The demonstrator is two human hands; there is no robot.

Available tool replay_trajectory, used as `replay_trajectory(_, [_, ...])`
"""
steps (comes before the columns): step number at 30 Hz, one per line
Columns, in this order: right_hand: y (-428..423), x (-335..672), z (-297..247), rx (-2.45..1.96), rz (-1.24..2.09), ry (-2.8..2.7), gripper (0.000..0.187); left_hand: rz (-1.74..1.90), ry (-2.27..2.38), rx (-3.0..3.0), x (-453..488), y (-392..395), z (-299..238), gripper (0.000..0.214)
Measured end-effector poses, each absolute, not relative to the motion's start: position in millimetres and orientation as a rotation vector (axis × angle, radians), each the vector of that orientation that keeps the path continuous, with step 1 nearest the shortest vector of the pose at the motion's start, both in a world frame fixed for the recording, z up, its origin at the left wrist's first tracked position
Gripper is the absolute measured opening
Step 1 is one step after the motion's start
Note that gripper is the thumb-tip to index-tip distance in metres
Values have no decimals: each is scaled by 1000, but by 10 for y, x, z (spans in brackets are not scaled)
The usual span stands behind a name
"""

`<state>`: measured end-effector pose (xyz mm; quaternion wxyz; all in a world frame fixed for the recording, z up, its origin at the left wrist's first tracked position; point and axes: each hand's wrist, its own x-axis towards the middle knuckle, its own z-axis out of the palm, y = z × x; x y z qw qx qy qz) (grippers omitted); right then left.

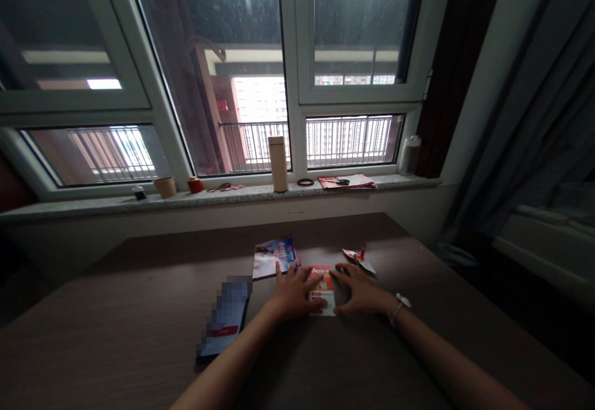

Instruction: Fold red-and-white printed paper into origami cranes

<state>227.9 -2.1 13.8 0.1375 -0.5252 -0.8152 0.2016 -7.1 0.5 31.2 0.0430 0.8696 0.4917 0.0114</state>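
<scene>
A small folded piece of red and white printed paper point(328, 296) lies flat on the brown table point(116, 311) between my hands. My left hand point(290, 293) is open over its left side, with fingers spread and some tips resting on the paper. At its right edge, my right hand point(363, 291) touches the paper with fingers apart and curved. Just beyond the right hand sits a folded paper crane point(365, 264) in red and white. A blue and pink printed leaflet point(268, 260) lies beyond the left hand.
Left of my left forearm, a phone point(230, 314) rests at a slant, its screen partly pixelated. The windowsill point(232, 197) holds a tan flask point(279, 165), a paper cup point(165, 186), a red spool point(195, 184), a dark ring point(305, 183), and papers point(362, 181) with scissors point(343, 181).
</scene>
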Motion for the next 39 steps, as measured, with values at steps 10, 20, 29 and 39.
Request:
replay_trajectory(10, [-78,2284,172,-1480,636,-2343,104,49,1499,2666,-80,22,282,71])
replay_trajectory(20, [-42,2265,159,-1305,626,-2139,22,51,1483,2666,-89,17,289,73])
replay_trajectory(29, [-35,2265,167,-1317,593,-2118,16,64,1486,2693,-84,29,267,73])
replay_trajectory(39, [-25,2241,125,-1342,555,-2106,16,90,1474,2684,-97,37,247,72])
